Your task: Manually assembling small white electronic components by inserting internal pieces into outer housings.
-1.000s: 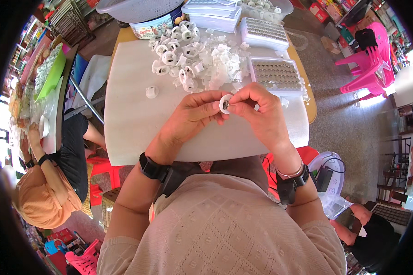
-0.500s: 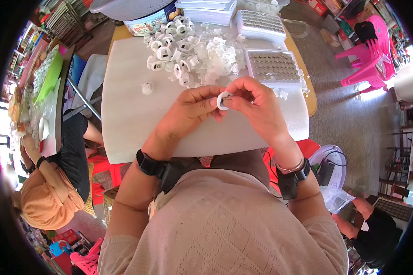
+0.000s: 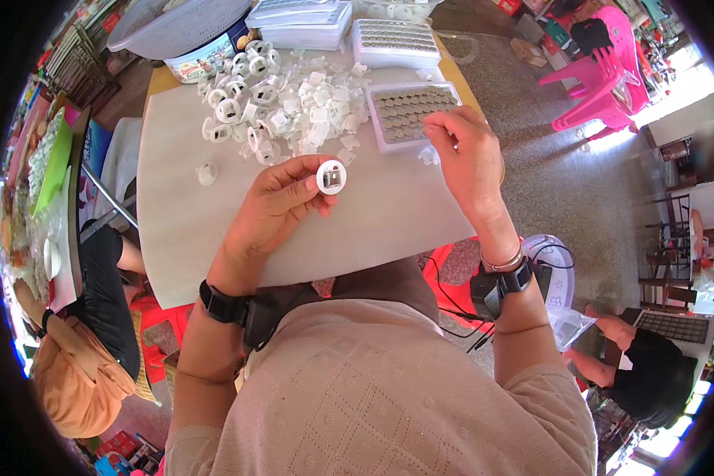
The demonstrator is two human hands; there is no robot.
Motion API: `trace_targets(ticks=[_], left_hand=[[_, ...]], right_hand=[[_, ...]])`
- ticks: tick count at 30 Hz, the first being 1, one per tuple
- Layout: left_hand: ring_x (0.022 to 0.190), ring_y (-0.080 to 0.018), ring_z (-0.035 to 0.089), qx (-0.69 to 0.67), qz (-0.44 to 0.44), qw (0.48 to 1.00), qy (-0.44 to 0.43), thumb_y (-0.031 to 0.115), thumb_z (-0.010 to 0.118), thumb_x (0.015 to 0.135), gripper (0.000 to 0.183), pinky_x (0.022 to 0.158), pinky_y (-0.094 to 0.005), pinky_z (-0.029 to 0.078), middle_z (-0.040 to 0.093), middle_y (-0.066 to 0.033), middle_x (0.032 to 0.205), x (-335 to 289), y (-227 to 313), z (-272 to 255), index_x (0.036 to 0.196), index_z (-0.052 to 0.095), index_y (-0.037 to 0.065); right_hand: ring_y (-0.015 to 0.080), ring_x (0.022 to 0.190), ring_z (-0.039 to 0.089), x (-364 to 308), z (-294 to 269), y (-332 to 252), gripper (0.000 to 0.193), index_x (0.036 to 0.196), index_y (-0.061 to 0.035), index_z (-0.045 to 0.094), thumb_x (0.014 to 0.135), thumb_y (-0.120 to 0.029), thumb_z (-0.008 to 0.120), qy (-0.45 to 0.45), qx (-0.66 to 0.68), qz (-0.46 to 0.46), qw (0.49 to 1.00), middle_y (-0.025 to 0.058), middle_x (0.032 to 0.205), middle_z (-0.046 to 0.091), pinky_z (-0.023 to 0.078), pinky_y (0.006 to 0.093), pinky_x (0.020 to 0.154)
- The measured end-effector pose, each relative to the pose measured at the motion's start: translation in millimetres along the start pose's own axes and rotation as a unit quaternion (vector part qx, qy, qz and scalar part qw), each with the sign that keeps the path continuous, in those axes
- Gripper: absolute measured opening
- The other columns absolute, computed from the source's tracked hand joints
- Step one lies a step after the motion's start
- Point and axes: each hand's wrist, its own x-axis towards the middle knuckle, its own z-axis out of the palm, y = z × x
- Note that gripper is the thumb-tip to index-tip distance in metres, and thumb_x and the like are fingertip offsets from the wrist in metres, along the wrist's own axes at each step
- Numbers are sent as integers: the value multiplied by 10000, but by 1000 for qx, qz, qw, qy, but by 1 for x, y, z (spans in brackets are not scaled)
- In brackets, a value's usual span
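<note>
Fingers of the left hand (image 3: 270, 202) are pinching a white holder (image 3: 331, 178) by its left rim, thumb on the near side and forefinger curling behind. The holder is sitting above the middle of the surface (image 3: 186, 258), its dark, squarish opening facing up. The fingers of the right hand (image 3: 470, 155) are bending inward, well apart from the holder, with the tips hanging by the near right corner of a tray (image 3: 404, 147). I cannot tell how far they are parting or whether anything small is lying between them.

Rows of metal discs (image 3: 412, 103) are filling that tray. Farther back, a stack of disc trays (image 3: 395, 57) is standing, and left of it a stack of pale boxes (image 3: 305, 36). Farther left, white rings (image 3: 228, 111) are lying in a heap, running right into a pile of clear tabs (image 3: 317, 115). One lone ring (image 3: 207, 173) is resting nearer, left of the heap. At the far left, a grey basket (image 3: 174, 32) is sitting over a printed tub (image 3: 202, 63).

Left of the surface, a person in orange (image 3: 83, 381) is sitting beside another table, where a green basin (image 3: 53, 170) is standing.
</note>
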Motion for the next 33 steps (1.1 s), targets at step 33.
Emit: trace_targets(ticks=[33], left_hand=[[926,-134,580,17,10,1000,-11,146,577,922,343,796,-276,482,625,-73,1065,-3,0,-1,1218,562,-27]], right_hand=[[92,724,588,-25,31,-71,114,856,-11,627,769,55,657,-181,342,65,920,33,817,581,460,230,609]])
